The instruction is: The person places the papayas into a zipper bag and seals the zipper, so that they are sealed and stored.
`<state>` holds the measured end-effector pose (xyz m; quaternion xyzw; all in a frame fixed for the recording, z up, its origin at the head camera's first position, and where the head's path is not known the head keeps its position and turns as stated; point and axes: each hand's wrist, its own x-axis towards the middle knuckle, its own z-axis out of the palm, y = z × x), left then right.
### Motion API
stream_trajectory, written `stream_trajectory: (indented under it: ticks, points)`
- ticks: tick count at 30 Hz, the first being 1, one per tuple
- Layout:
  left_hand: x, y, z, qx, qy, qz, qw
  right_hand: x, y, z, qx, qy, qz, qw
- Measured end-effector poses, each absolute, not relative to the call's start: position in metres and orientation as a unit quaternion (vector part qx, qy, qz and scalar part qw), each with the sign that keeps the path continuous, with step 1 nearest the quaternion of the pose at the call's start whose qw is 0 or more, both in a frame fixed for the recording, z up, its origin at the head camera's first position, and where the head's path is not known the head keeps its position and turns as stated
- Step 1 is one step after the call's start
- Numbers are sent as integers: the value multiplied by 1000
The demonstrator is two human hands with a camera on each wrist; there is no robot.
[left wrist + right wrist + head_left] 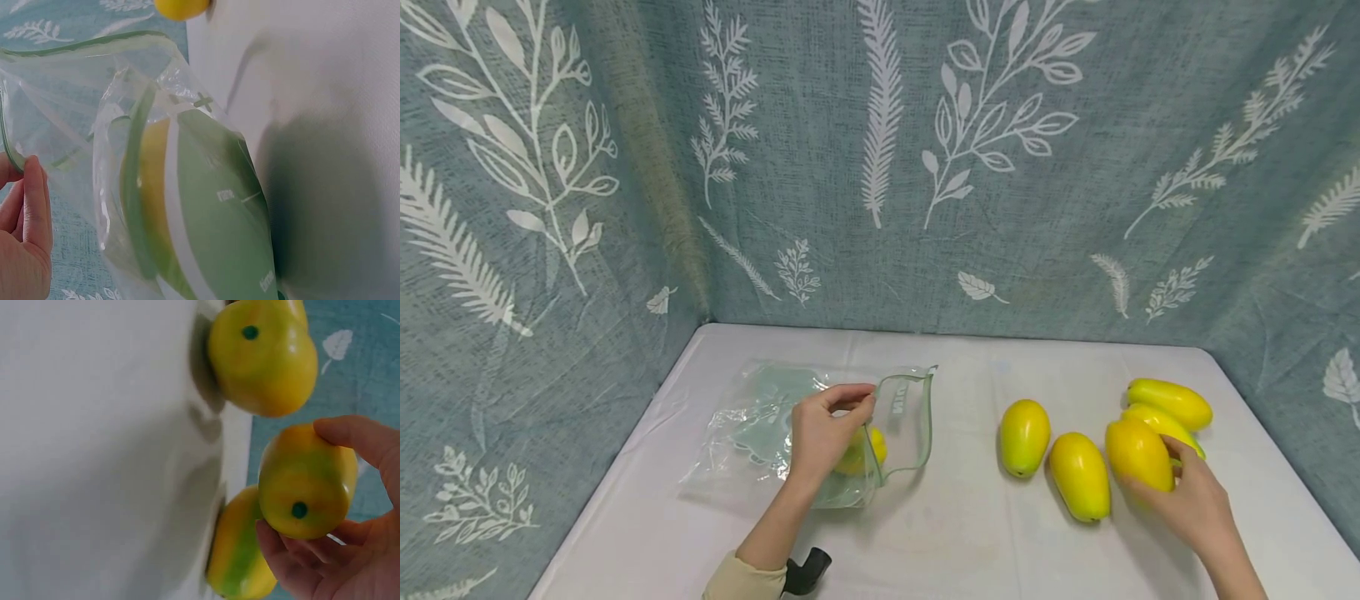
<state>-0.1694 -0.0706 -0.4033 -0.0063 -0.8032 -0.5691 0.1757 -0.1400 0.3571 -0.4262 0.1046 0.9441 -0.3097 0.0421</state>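
A clear zip bag (760, 417) with green-trimmed edges lies on the table at the left, its mouth spread toward the right. My left hand (826, 429) pinches the green rim of that mouth between thumb and fingers, as the left wrist view also shows. Inside the bag sits one yellow papaya (156, 181), partly hidden by the green print. At the right, my right hand (1191, 496) grips another yellow-green papaya (1138, 454). In the right wrist view this papaya (306, 481) appears lifted off the table, held between thumb and fingers.
Two papayas, one upright in view (1025, 437) and one tilted (1080, 477), lie left of my right hand. Two more, a rear papaya (1170, 404) and a partly covered papaya (1165, 425), lie behind it. A black object (807, 571) shows near my left wrist. Patterned curtains surround the white table (955, 533).
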Motion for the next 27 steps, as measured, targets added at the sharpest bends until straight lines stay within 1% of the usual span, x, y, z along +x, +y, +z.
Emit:
stream_trajectory:
  ticks: [3, 6, 10, 19, 27]
  points:
    - [-169, -70, -403, -5, -804, -568, 176, -140, 351, -422, 89, 945, -313, 13]
    - [-170, -70, -403, -4, -804, -569, 173, -141, 342, -416, 79, 942, -325, 4]
    - [-170, -71, -403, -4, -804, -570, 171, -145, 327, -408, 66, 936, -346, 10]
    - [-170, -71, -404, -1, -805, -567, 175, -157, 284, -393, 37, 919, -390, 45]
    - [-170, -71, -404, 0, -804, -568, 176, -164, 250, -393, -10, 908, -418, 30]
